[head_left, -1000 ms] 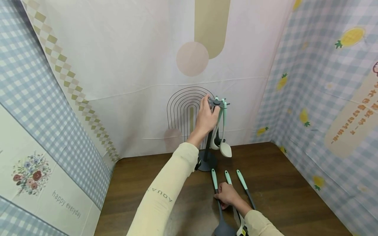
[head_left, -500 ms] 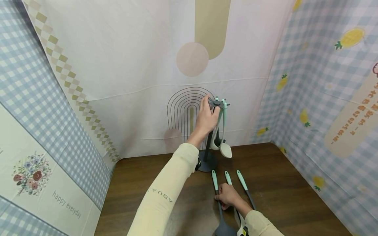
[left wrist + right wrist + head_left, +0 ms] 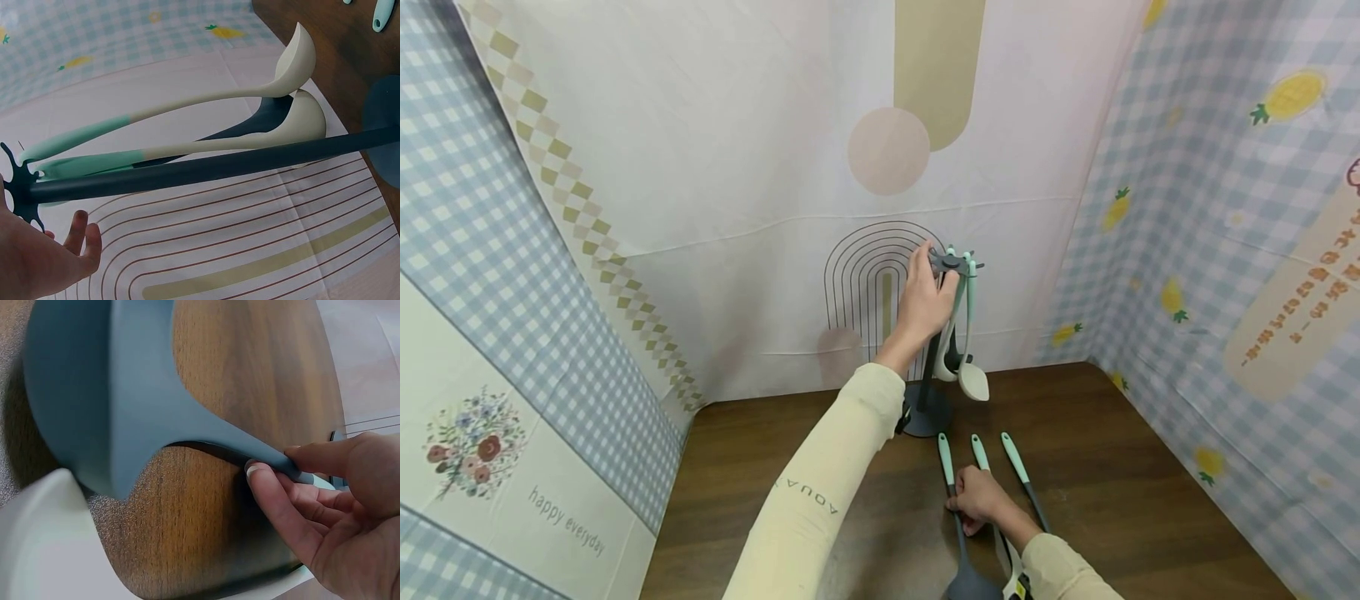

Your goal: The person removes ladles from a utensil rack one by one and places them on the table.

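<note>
At the top of the dark utensil stand [image 3: 928, 408] my left hand [image 3: 925, 300] grips the hooked hub [image 3: 24, 190] between thumb and fingers; some fingertips are hidden behind it. A white ladle [image 3: 299, 122], a white spoon-like utensil [image 3: 974, 383] and a dark utensil [image 3: 259, 119] hang by their hooks. Lower down, my right hand [image 3: 981, 498] pinches the shaft of a dark grey spatula [image 3: 961, 533] with a mint handle, thumb on one side and forefinger on the other. The broad head [image 3: 134, 394] of the spatula lies toward me, cut off by the head view's lower edge.
A white-headed utensil [image 3: 980, 450] with a mint handle lies partly under my right forearm. Right of it lies another dark utensil [image 3: 1015, 458]. Patterned cloths [image 3: 760, 167] surround the wooden table [image 3: 760, 467] at the back and sides.
</note>
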A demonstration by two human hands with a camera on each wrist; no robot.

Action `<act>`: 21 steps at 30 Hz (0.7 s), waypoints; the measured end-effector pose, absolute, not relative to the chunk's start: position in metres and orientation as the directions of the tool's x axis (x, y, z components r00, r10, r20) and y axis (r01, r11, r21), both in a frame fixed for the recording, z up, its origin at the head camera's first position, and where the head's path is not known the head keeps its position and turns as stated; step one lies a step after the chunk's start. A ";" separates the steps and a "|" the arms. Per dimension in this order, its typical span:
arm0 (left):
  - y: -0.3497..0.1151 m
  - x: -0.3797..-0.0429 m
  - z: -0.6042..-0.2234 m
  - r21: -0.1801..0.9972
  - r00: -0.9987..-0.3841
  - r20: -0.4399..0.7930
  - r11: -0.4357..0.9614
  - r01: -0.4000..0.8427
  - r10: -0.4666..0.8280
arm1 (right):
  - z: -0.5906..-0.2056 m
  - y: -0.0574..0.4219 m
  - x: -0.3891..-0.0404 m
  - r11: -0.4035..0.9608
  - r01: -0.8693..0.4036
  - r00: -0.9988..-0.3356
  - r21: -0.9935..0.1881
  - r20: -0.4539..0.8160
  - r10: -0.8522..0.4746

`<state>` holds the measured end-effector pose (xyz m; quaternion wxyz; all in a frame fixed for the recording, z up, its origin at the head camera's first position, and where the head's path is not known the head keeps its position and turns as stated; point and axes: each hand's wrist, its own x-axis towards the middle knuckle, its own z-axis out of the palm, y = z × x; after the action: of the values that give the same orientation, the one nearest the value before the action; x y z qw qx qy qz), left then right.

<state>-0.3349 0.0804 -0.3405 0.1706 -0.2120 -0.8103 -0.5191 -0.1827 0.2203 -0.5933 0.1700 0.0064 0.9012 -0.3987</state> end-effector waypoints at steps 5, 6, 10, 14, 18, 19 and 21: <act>0.080 -0.335 -0.340 0.769 -0.853 0.494 0.374 0.519 0.168 | -0.591 0.219 -0.182 0.700 0.162 -0.937 -0.695 -0.331 -0.112; 0.080 -0.335 -0.340 0.769 -0.853 0.494 0.373 0.518 0.167 | -0.591 0.219 -0.182 0.704 0.167 -0.936 -0.691 -0.335 -0.108; 0.081 -0.336 -0.340 0.769 -0.854 0.494 0.376 0.516 0.162 | -0.587 0.218 -0.181 0.709 0.184 -0.932 -0.681 -0.350 -0.094; 0.081 -0.335 -0.340 0.770 -0.854 0.493 0.374 0.516 0.163 | -0.588 0.218 -0.181 0.704 0.186 -0.933 -0.686 -0.348 -0.093; 0.081 -0.334 -0.340 0.773 -0.855 0.491 0.369 0.517 0.168 | -0.590 0.219 -0.181 0.691 0.187 -0.935 -0.698 -0.342 -0.093; 0.081 -0.334 -0.340 0.772 -0.855 0.492 0.369 0.517 0.167 | -0.590 0.219 -0.181 0.687 0.189 -0.936 -0.702 -0.341 -0.091; 0.081 -0.334 -0.340 0.773 -0.855 0.491 0.372 0.515 0.164 | -0.591 0.219 -0.181 0.676 0.198 -0.934 -0.710 -0.347 -0.091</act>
<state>-0.3345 0.0809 -0.3399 0.1686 -0.2094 -0.8108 -0.5200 -0.1814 0.2189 -0.5907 0.1799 0.0300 0.8975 -0.4016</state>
